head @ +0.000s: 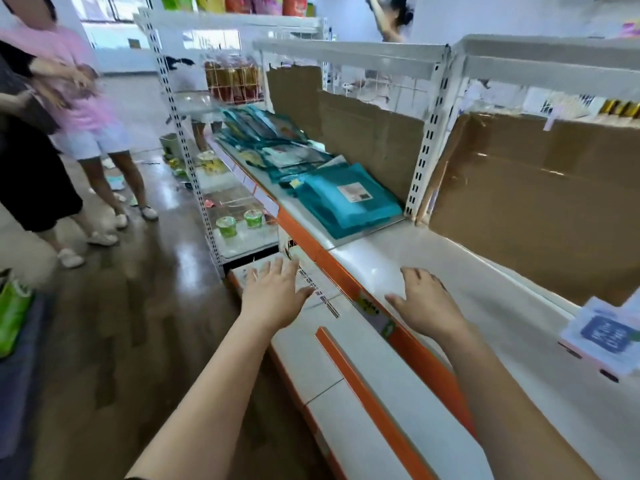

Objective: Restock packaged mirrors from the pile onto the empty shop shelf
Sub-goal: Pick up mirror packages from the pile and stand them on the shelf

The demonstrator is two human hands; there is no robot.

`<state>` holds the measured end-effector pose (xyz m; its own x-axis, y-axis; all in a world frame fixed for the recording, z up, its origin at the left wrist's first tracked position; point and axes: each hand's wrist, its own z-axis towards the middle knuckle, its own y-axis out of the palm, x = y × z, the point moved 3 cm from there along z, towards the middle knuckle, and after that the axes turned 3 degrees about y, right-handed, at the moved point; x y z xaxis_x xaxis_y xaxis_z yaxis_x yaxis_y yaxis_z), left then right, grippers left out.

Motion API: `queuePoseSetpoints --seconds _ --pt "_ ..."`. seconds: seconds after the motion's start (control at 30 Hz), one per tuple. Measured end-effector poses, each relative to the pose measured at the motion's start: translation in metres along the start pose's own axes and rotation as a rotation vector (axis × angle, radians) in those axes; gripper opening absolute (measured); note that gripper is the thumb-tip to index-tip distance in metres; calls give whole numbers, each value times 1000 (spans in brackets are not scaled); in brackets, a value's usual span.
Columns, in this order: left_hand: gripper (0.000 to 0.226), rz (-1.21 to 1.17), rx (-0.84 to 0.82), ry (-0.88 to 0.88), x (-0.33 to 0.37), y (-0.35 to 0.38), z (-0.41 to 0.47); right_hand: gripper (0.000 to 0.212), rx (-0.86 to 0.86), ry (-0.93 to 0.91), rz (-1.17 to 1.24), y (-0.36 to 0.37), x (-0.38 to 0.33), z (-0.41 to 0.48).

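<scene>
A pile of teal packaged mirrors [346, 199] lies flat on the shelf section to the left, with more teal packs [273, 140] stacked behind it. The bare white shelf [450, 258] with an orange front edge stretches in front of me. My left hand [273, 296] reaches forward with fingers spread, below the shelf edge and holding nothing. My right hand [427, 303] hovers over the near part of the white shelf, fingers loosely bent and empty. Both hands are well short of the teal pile.
Brown cardboard sheets [519, 202] line the back of the shelf. A pink and blue card [602, 334] lies at the right on the shelf. A lower shelf [363, 375] sits below. Two people [69, 133] stand in the aisle at left; green cups [227, 226] sit on a low shelf.
</scene>
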<state>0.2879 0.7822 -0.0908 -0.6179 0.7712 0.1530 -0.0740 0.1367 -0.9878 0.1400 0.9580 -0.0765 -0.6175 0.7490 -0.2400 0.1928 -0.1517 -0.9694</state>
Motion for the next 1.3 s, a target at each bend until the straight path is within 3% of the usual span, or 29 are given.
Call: queuePoseSetpoints --seconds 0.9,1.3 --pt "63 -35 47 -351 -207 -27 219 53 4 -201 2 20 -178 307" --pt "62 -10 58 -287 -313 -48 347 52 25 -167 10 39 -279 431"
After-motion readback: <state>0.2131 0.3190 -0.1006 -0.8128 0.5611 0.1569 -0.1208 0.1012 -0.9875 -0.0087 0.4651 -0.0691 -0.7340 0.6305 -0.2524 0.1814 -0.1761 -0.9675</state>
